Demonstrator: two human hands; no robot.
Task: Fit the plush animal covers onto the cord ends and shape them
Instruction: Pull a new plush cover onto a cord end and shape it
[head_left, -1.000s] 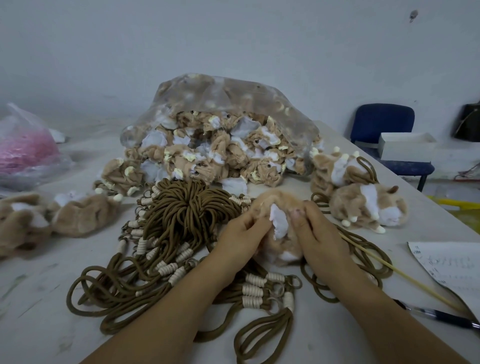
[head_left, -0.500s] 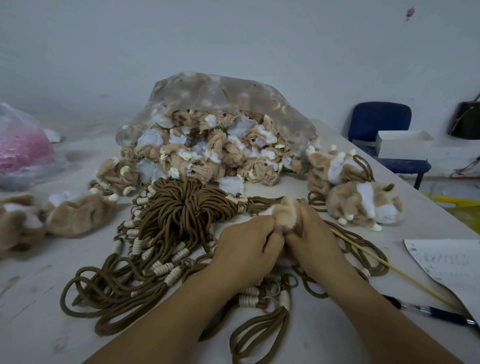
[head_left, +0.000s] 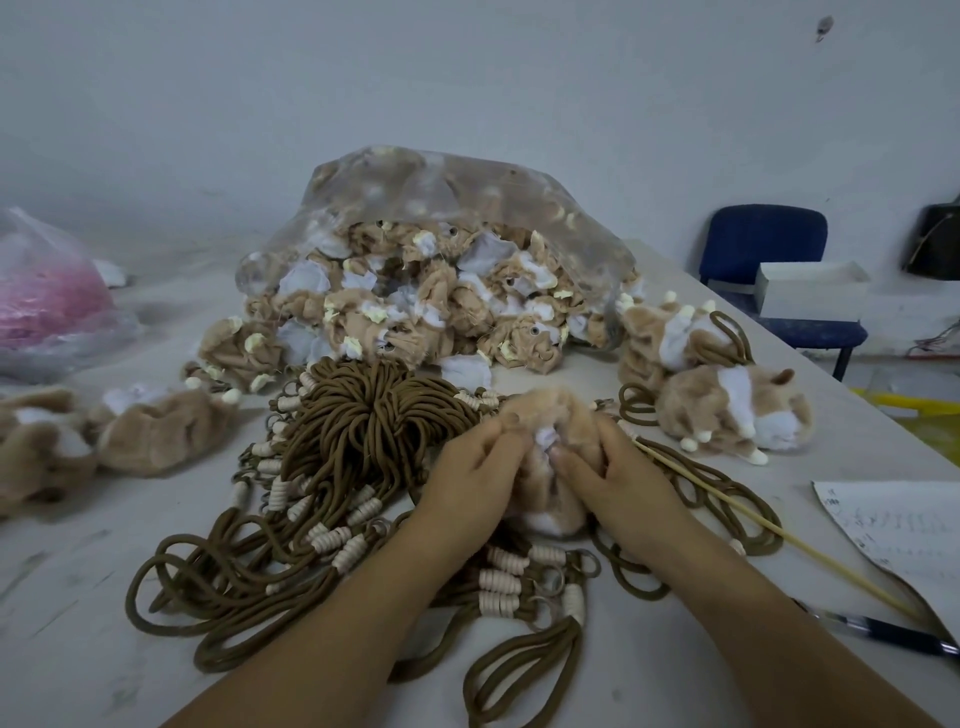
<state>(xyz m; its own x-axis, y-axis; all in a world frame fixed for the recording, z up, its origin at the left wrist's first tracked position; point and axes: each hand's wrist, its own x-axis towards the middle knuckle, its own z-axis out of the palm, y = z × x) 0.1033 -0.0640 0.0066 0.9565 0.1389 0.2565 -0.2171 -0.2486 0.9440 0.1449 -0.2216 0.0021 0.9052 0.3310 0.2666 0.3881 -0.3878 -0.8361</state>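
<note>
Cords (head_left: 363, 431) sprawling from tabletop's near edge. Left hand (head_left: 467, 470), right hand (head_left: 610, 475) pinching plush cover (head_left: 550, 410) mid-tabletop, fingers curling into fur; likely seating it over cord end. Next: plumping, smoothing shape. Bag of covers (head_left: 441, 197) waiting beyond.

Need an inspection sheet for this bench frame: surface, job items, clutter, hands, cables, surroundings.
Surface: pale table, scuffed, crowded with work.
Job's things: plush cover held in both hands; brown cord bundle beneath and to the left; clear bag behind, spilling unfitted covers; finished plush animals at right; flat plush pieces at left.
Clutter: thin stick, pen and written paper at right; pink-filled bag far left.
Grippers: left hand and right hand both grip the plush cover.
Cables: thin wires by the wall, far right.
Surroundings: blue chair carrying a white box; plain wall.
</note>
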